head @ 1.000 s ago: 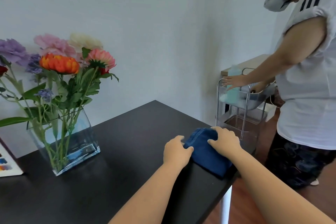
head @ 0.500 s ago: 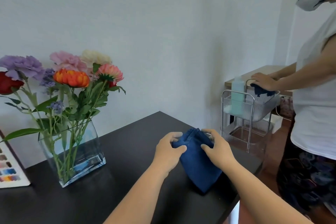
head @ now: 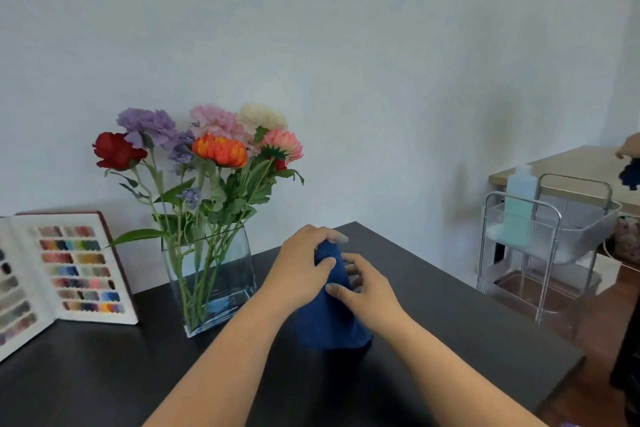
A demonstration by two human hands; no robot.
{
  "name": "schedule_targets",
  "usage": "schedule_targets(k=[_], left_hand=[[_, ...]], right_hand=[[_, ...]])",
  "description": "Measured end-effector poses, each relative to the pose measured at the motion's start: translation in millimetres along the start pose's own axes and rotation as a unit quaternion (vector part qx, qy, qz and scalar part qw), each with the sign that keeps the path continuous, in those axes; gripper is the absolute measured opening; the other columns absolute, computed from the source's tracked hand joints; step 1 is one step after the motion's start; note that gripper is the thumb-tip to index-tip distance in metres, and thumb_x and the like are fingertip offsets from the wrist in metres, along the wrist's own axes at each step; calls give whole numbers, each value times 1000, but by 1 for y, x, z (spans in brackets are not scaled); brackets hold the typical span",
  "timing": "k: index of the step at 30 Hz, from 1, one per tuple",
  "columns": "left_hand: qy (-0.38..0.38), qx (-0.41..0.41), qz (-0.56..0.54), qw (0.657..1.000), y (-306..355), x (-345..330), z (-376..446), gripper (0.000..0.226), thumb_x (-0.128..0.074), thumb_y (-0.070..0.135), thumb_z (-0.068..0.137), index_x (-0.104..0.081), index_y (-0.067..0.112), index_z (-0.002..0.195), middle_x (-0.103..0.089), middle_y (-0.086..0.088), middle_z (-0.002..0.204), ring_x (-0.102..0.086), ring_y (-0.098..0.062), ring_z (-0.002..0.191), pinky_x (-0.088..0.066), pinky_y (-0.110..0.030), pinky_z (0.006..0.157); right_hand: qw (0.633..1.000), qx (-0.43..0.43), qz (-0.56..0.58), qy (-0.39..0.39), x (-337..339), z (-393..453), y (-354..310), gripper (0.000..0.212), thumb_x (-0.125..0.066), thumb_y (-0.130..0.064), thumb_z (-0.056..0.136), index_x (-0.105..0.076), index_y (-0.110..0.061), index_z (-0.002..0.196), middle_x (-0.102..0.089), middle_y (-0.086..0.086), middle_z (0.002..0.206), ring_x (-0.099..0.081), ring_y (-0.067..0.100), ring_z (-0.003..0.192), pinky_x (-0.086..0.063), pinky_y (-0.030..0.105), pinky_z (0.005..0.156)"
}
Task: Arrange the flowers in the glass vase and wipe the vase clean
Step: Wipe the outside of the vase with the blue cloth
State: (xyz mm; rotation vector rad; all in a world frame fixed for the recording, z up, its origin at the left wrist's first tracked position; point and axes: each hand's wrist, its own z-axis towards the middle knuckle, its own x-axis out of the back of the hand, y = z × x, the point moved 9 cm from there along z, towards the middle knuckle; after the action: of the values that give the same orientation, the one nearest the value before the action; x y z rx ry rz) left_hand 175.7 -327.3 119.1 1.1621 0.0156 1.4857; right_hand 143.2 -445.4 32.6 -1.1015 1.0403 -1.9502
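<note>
A rectangular glass vase point(head: 221, 288) with water stands on the black table point(head: 467, 322). It holds a bunch of flowers point(head: 211, 146): red, purple, pink, cream and orange blooms on green stems. To its right a blue cloth point(head: 329, 315) hangs lifted off the table. My left hand point(head: 304, 263) pinches the cloth's top end. My right hand point(head: 363, 288) holds its side just below. Both hands are about a hand's width to the right of the vase, not touching it.
An open colour swatch book point(head: 69, 270) leans at the left behind the vase. A metal wire cart point(head: 547, 246) with a pale bottle point(head: 519, 204) stands off the table's right end. Another person's hand point(head: 628, 149) with a dark cloth shows at the right edge.
I have lifted the blue cloth off the table's right corner and brought it left toward the vase. The view swung left, so the other person has almost left the frame.
</note>
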Motion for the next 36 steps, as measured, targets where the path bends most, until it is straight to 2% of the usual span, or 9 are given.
schedule_targets(k=[5,9,13,15,18,22,29,33,36], left_hand=[[47,35,9,998,-29,54,-13,42,-64,6,87,-62,45,105,-57,21,111,-52,4,98,-41,-14,82],[89,80,-19,993,-61,87,-29,40,-66,5,86,-65,42,103,-60,22,113,-59,-5,98,-49,-26,83],[142,133,-50,980,-98,119,-48,29,-70,16,86,-66,40,102,-63,21,107,-63,2,83,-48,-10,64],[187,154,-45,969,-117,140,-58,21,-71,22,87,-68,38,101,-64,20,104,-60,8,83,-44,-5,62],[276,194,-57,940,-147,172,-77,10,-70,26,87,-69,34,92,-66,18,96,-58,9,81,-43,-13,66],[336,251,-81,904,-190,189,-95,2,-69,31,88,-68,31,86,-65,12,89,-58,-7,85,-43,-25,71],[345,342,-229,844,-243,176,-99,31,-67,48,86,-56,21,96,-54,3,95,-52,-17,96,-43,-38,94],[275,352,-274,852,-250,164,-82,75,-60,68,79,-45,20,134,-47,4,129,-42,-17,122,-30,-41,104],[234,349,-277,864,-251,156,-73,96,-56,81,65,-41,27,143,-45,8,140,-38,-15,130,-26,-38,101]], right_hand=[[998,30,40,23,-41,10,-21,42,-74,-34,77,-52,-55,106,-68,-15,86,-60,-2,77,-46,10,63],[997,58,44,13,-73,16,-35,35,-73,-28,80,-57,-53,100,-67,-24,88,-60,-4,82,-44,7,66],[995,79,57,14,-93,22,-42,26,-71,-28,82,-63,-49,97,-67,-29,90,-61,-5,84,-45,6,68],[994,70,72,32,-97,29,-39,23,-70,-29,83,-64,-47,97,-68,-29,91,-61,-5,84,-46,8,67],[993,57,78,68,-101,41,-32,22,-68,-30,84,-62,-47,95,-65,-30,89,-59,-5,81,-44,12,66],[990,85,52,98,-113,58,-38,33,-66,-23,86,-53,-53,91,-61,-20,94,-56,-5,84,-41,13,66],[985,112,49,119,-130,73,-46,41,-62,-26,87,-45,-62,99,-54,-18,106,-53,-9,94,-40,11,70],[983,150,23,106,-143,80,-57,34,-60,-28,90,-51,-54,111,-50,-17,109,-50,-11,96,-37,6,76],[982,160,7,101,-154,84,-58,32,-58,-29,92,-55,-39,121,-49,-13,108,-49,-4,94,-35,4,78]])
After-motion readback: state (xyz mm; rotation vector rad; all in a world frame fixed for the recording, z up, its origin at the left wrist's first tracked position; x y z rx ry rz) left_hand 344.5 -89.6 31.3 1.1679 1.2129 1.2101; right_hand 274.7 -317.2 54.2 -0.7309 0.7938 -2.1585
